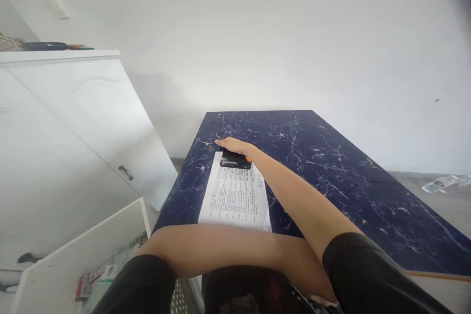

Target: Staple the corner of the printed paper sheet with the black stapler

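My right hand (233,144) rests on top of a black hole punch (235,160) with an orange spot at its right side. The fingers curl over its far side and are partly hidden. Under the punch lies the far end of a printed paper sheet (233,196), with handwriting along its right margin. Across the front of the table runs my left forearm, passing beneath my right arm. Only a sliver of my left hand (324,300) shows at the bottom right, low by the table edge; its fingers are hidden.
The blue marbled table (294,142) reaches toward a white wall. To the left stands a white cabinet (84,108) with items on top. An open drawer (95,238) with packages in it juts out at the lower left. Clear plastic packaging (439,184) lies at the far right.
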{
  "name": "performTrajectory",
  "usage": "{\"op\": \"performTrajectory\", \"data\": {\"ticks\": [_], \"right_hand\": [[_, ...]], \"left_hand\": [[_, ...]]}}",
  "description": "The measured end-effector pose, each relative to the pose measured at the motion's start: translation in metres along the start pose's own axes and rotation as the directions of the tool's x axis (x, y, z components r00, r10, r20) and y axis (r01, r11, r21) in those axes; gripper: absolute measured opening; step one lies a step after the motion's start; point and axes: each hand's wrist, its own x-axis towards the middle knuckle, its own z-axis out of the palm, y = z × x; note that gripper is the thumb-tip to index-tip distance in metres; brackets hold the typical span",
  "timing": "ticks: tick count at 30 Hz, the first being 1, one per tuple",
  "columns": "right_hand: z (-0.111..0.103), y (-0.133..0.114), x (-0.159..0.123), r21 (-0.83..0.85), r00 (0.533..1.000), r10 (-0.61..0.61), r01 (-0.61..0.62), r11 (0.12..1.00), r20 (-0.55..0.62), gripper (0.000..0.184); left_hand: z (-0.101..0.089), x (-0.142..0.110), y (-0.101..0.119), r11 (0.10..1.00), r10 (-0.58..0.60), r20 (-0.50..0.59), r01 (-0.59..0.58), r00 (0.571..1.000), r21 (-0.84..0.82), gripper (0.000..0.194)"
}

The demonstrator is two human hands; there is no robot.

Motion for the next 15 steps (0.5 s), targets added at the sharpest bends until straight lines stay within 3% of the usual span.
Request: {"op": "performTrajectory", "data": {"ticks": [1, 2, 4, 10, 15], "right_hand": [[0.0, -0.002, 0.0, -0.008, 1.0, -0.011, 0.011, 1.0, 0.023, 0.077], [0.001, -0.003, 0.001, -0.011, 0.999, -0.017, 0.017, 1.0, 0.046, 0.077], [0.001, -0.003, 0.001, -0.004, 0.996, -0.022, 0.023, 1.0, 0.081, 0.073], [-0.01, 0.002, -0.009, 0.0, 0.995, -0.098, 0.098, 0.995, -0.017, 0.042], [-0.018, 0.008, -0.037, -0.05, 0.97, -0.084, 0.075, 0.996, -0.227, 0.042]], "left_hand": [[0.0, -0.001, 0.0, 0.985, 0.165, -0.009, -0.165, 0.986, -0.052, 0.022], [0.0, -0.002, -0.001, 0.94, 0.324, -0.027, -0.325, 0.946, -0.102, 0.017], [0.003, -0.002, -0.003, 0.88, 0.447, -0.069, -0.452, 0.892, -0.146, 0.018], [0.017, 0.004, -0.003, 0.878, 0.431, -0.126, -0.448, 0.893, -0.17, 0.02], [0.034, -0.002, 0.004, 0.948, 0.246, -0.115, -0.264, 0.962, -0.178, 0.018]]}}
